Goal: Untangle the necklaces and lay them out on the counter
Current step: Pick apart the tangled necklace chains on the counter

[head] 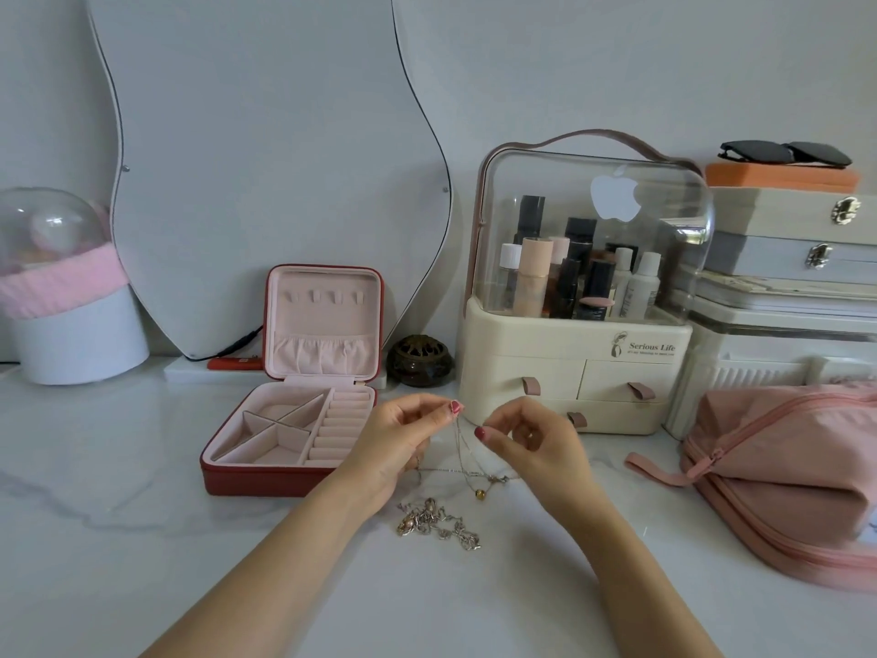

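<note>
Above the white marble counter [142, 539], my left hand [403, 439] and my right hand [536, 444] each pinch thin silver chains of a tangled bunch of necklaces [467, 467]. The chains hang down between the hands, and a small gold bead pendant [480, 493] dangles at the bottom. A second tangle of rose-gold necklaces [439, 522] lies on the counter just in front of the hands, untouched.
An open red jewellery box [289, 434] with pink lining stands left of the hands. A cream cosmetics organiser [569, 372] with a clear lid stands behind them. A pink zip pouch [783, 477] lies at the right, a dark round burner [420, 360] behind.
</note>
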